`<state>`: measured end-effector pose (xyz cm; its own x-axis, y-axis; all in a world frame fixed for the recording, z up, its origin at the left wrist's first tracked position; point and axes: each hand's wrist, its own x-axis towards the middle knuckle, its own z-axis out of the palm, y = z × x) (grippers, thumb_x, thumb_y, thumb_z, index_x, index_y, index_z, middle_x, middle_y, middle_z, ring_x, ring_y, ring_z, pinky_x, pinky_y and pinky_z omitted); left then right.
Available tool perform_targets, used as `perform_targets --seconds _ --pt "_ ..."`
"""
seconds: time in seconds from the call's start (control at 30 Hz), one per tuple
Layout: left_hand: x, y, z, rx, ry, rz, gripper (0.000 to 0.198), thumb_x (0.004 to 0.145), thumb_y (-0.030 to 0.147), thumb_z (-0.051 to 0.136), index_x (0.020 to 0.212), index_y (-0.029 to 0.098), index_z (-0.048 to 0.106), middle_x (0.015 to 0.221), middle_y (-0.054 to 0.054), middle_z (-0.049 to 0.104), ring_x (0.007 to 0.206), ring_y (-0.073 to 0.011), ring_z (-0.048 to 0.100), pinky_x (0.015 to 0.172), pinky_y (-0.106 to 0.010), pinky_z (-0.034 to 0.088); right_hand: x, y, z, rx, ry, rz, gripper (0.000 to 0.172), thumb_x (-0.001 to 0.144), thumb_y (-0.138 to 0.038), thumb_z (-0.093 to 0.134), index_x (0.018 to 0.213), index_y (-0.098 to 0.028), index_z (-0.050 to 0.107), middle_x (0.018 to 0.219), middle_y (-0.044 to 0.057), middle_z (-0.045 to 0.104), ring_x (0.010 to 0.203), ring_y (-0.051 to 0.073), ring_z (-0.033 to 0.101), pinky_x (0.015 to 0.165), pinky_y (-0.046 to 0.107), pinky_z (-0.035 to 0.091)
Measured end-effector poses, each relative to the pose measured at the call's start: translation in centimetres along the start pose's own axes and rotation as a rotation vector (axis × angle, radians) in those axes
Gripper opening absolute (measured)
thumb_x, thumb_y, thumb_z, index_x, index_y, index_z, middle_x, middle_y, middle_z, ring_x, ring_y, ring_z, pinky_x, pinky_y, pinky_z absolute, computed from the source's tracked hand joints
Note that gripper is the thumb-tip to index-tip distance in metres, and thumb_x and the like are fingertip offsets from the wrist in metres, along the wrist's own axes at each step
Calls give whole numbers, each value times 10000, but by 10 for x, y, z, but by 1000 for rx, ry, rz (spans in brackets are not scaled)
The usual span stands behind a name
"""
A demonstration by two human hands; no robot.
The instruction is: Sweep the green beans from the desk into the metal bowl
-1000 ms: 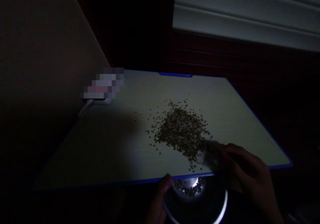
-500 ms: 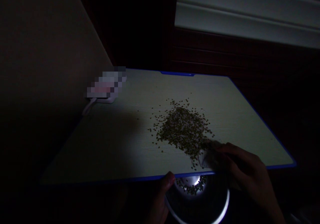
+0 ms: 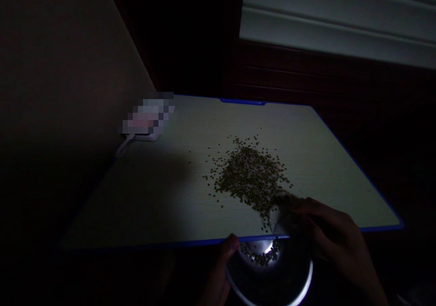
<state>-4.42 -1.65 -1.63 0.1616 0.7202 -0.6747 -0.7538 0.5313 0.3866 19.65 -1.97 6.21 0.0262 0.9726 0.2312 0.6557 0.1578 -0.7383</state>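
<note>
Right hand: the right hand (image 3: 337,238) sits at the near edge of the seed pile, low over the worktop.
Right fingers: the fingers (image 3: 322,217) curl close together around a pale wad (image 3: 284,217), cloth or tissue, too dim to tell.
Left hand: the left hand (image 3: 218,269) holds a metal bowl (image 3: 308,281) just below the worktop's front edge.
Left fingers: the thumb (image 3: 232,244) rises at the bowl's rim; the other fingers are hidden, so their state cannot be told.
Seeds: a loose pile of small greenish-brown seeds (image 3: 250,176) lies on the worktop, its lower tip touching the wad; strays scatter around it. More seeds (image 3: 260,253) lie inside the bowl.
Worktop: pale, with a blue edge (image 3: 143,201).
Back left corner: a pixelated object (image 3: 146,119) stands against the wall (image 3: 68,115), with a white cord (image 3: 122,150) beside it.
Behind: dark wood panelling (image 3: 306,72) runs below a white ledge (image 3: 340,26).
</note>
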Motion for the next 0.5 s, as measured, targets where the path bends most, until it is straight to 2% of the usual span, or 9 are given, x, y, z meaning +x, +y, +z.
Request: perform_targets --seconds 0.13,0.27,0.4,0.5 --pt "-1 1 -1 -5 -11 6 763 732 288 898 1428 216 593 1084 -77 808 1332 -340 588 1130 -481 478 0 -2 0 22 6 -14 179 960 -280 647 1103 -320 745 1062 -5 797 923 152 773 749 187 602" --pt "-3 2 1 8 -20 62 760 770 271 862 1467 225 564 1202 -91 778 1354 -327 570 1160 -458 440 1 -3 1 30 3 -21 177 954 -278 648 1090 -319 755 1050 -2 800 918 155 775 771 194 607" --pt "-6 3 5 30 23 34 814 760 285 863 1502 247 528 1259 -92 756 1354 -345 567 1155 -477 444 0 -3 2 45 9 -3 177 947 -281 652 1082 -297 766 1092 25 800 946 188 779 786 229 616" --pt "-6 2 4 34 45 80 811 755 298 868 1495 274 537 1279 -79 749 1359 -352 561 1155 -482 442 0 -3 4 39 19 -7 186 954 -273 639 1086 -305 766 1092 21 799 955 192 777 779 238 615"
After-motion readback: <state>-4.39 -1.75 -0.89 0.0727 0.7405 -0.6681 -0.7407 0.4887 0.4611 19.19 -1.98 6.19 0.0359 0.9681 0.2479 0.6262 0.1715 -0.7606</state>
